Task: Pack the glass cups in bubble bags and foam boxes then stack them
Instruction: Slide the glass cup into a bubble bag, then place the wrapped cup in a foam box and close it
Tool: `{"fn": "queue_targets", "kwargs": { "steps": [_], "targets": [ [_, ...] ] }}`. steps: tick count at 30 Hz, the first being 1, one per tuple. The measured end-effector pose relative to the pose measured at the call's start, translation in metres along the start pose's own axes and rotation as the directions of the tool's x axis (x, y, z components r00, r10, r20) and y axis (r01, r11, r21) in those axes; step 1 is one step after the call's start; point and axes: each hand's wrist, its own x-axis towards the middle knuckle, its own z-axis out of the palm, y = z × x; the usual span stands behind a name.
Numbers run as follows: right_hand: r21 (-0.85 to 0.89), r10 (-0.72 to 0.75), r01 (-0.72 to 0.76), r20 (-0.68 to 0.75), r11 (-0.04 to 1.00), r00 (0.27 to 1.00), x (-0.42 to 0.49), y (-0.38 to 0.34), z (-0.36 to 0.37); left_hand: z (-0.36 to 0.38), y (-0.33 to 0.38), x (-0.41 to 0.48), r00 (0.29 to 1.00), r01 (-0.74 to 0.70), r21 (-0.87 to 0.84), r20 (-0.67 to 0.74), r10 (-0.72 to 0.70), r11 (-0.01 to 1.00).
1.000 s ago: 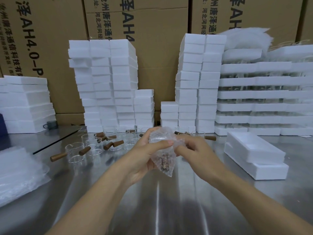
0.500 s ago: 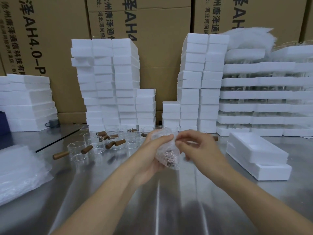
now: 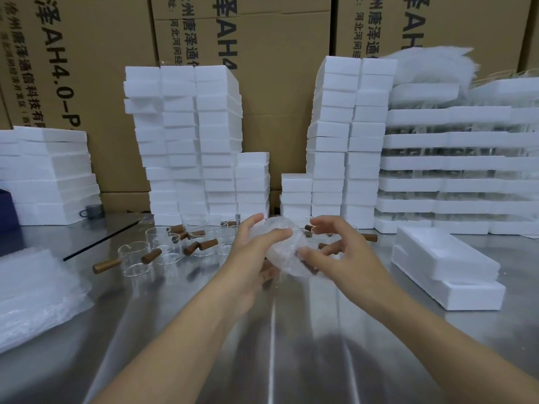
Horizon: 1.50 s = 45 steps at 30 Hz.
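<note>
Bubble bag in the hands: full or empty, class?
Full: a brown handle shows through the bubble bag that left hand and right hand grip.

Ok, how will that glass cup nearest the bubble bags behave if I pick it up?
The glass cup looks thin-walled and clear, so probably fragile and slick. Its wooden handle juts out sideways, so it may tip that way if lifted by the rim. Upright, it shouldn't roll.

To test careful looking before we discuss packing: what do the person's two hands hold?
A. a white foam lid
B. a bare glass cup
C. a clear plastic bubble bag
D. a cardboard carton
C: the left hand and right hand both grip the crumpled clear plastic bubble bag, with something brown showing through it.
</note>
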Motion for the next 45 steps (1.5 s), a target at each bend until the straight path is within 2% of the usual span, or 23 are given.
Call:
{"fn": "queue_targets", "kwargs": {
  "steps": [3, 6, 13, 19, 22, 25, 27, 29, 32, 34, 35, 37, 39, 41, 43, 45],
  "targets": [
    [-0.239, -0.073, 0.080, 0.038, 0.968, 0.997, -0.002, 0.012, 0.000, -0.003, 0.001, 0.000, 0.999, 0.037, -0.022, -0.022, -0.038, 0.999],
    [-0.376, -0.199, 0.200, 0.043, 0.905, 0.979, -0.003, 0.014, 0.002, -0.001, 0.000, -0.002, 0.993, 0.091, 0.071, 0.068, -0.096, 0.993],
    [-0.427, -0.284, 0.301, 0.106, 0.853, 0.953, -0.003, 0.010, -0.005, 0.002, -0.003, -0.005, 0.974, 0.136, 0.209, 0.149, -0.169, 0.968],
    [-0.455, -0.241, 0.330, 0.243, 0.827, 0.940, -0.001, 0.010, -0.015, 0.001, 0.001, -0.008, 0.984, 0.138, 0.291, 0.065, -0.163, 0.947],
    [-0.597, -0.239, 0.363, 0.279, 0.716, 0.930, 0.001, 0.010, -0.024, 0.003, 0.001, -0.008, 0.994, 0.107, 0.252, -0.014, -0.107, 0.962],
    [-0.779, -0.228, 0.229, 0.114, 0.583, 0.967, 0.011, 0.013, -0.040, 0.001, 0.003, -0.005, 0.994, 0.089, 0.153, -0.074, -0.078, 0.984],
    [-0.861, -0.149, 0.034, -0.049, 0.508, 0.988, 0.017, 0.019, -0.057, -0.003, 0.004, -0.002, 0.992, 0.086, 0.070, -0.103, -0.079, 0.994],
    [-0.887, -0.065, -0.165, -0.213, 0.432, 0.975, 0.018, 0.029, -0.078, -0.006, 0.005, 0.000, 0.988, 0.108, 0.002, -0.111, -0.107, 0.994],
    [-0.869, 0.140, -0.407, -0.383, 0.280, 0.913, 0.014, 0.045, -0.108, -0.008, 0.005, 0.001, 0.984, 0.138, -0.049, -0.110, -0.142, 0.989],
    [-0.834, 0.332, -0.519, -0.444, 0.185, 0.832, 0.013, 0.052, -0.119, -0.008, 0.005, 0.002, 0.982, 0.143, -0.057, -0.119, -0.149, 0.988],
    [-0.811, 0.412, -0.557, -0.453, 0.178, 0.791, 0.013, 0.054, -0.123, -0.008, 0.005, 0.001, 0.981, 0.143, -0.061, -0.120, -0.149, 0.988],
    [-0.752, 0.481, -0.614, -0.457, 0.240, 0.748, 0.013, 0.057, -0.128, -0.008, 0.005, 0.001, 0.980, 0.142, -0.082, -0.129, -0.152, 0.986],
    [-0.717, 0.435, -0.602, -0.445, 0.350, 0.783, 0.014, 0.057, -0.131, -0.008, 0.007, 0.001, 0.979, 0.136, -0.102, -0.141, -0.150, 0.985],
    [-0.677, 0.310, -0.490, -0.380, 0.549, 0.872, 0.017, 0.050, -0.129, -0.008, 0.009, 0.001, 0.977, 0.112, -0.125, -0.167, -0.132, 0.986],
    [-0.583, 0.174, -0.304, -0.268, 0.753, 0.947, 0.020, 0.036, -0.120, -0.009, 0.011, 0.000, 0.974, 0.071, -0.157, -0.201, -0.102, 0.985],
    [-0.509, 0.078, -0.150, -0.161, 0.847, 0.984, 0.020, 0.021, -0.105, -0.010, 0.015, 0.000, 0.970, 0.002, -0.173, -0.241, -0.045, 0.985]
  ]
}}
